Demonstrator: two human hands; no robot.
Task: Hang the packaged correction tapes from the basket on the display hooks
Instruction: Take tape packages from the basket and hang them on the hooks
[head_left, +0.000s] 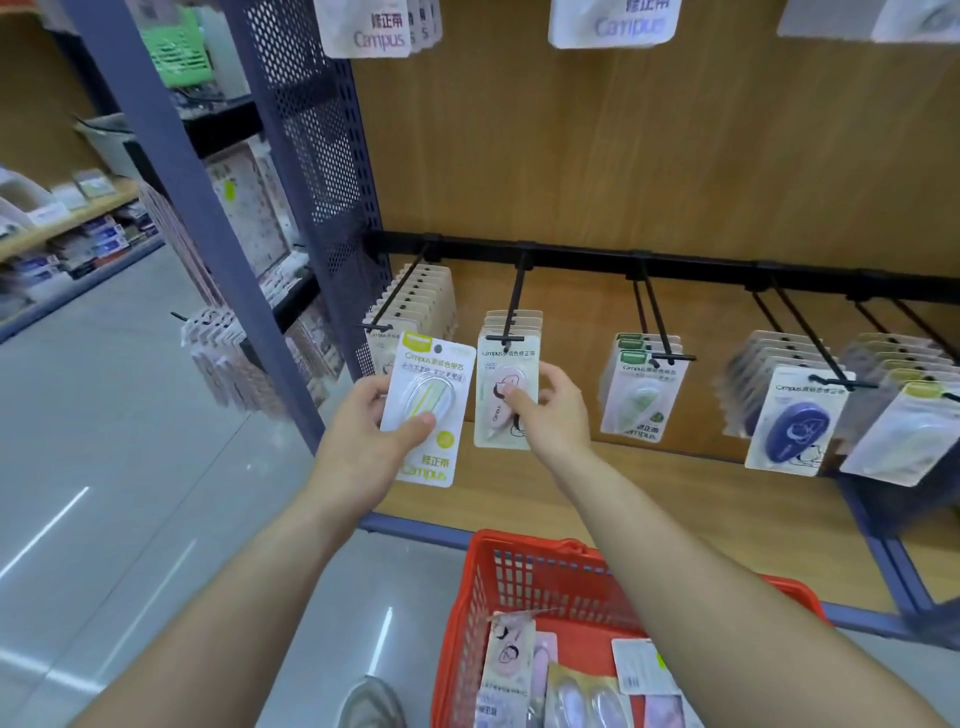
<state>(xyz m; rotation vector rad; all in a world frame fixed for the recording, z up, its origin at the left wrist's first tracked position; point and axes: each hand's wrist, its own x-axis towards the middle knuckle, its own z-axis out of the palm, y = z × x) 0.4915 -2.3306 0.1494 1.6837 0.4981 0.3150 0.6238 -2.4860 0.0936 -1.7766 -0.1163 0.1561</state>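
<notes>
Head view, and we're right up against the display with both arms out. Our left hand (371, 415) is clamped on a green-and-white correction tape pack (427, 410), thumb pressed over the clear blister, fingers behind the card, holding it upright just left of the second hook (511, 312). Our right hand (553, 410) is pinched on the pink correction tape pack (501, 395) at the front of that hook, thumb on its face, fingers wrapped round its right edge. The hook's tip sits at that pack's top slot, so we judge it is threaded or very nearly so.

Further right, more packs hang on the neighbouring hooks: a green stack (641, 384) in the middle, a purple one (792, 421) beyond. Near us and low, the red basket (524, 566) holds several more packs (511, 665) lying loose, so there's plenty left to hang.

How will these handle? We reckon they're light, a thin card back with a rigid plastic bubble. The card is stiff enough to steer by its lower half, yet it could bend or crease if squeezed hard. The bubble looks glossy and slippery, so the card edges give the safer hold. Gripping low keeps the hang slot at the top free to meet the hook tip. The green pack likely belongs with its green mates to the right, though that's our guess.
</notes>
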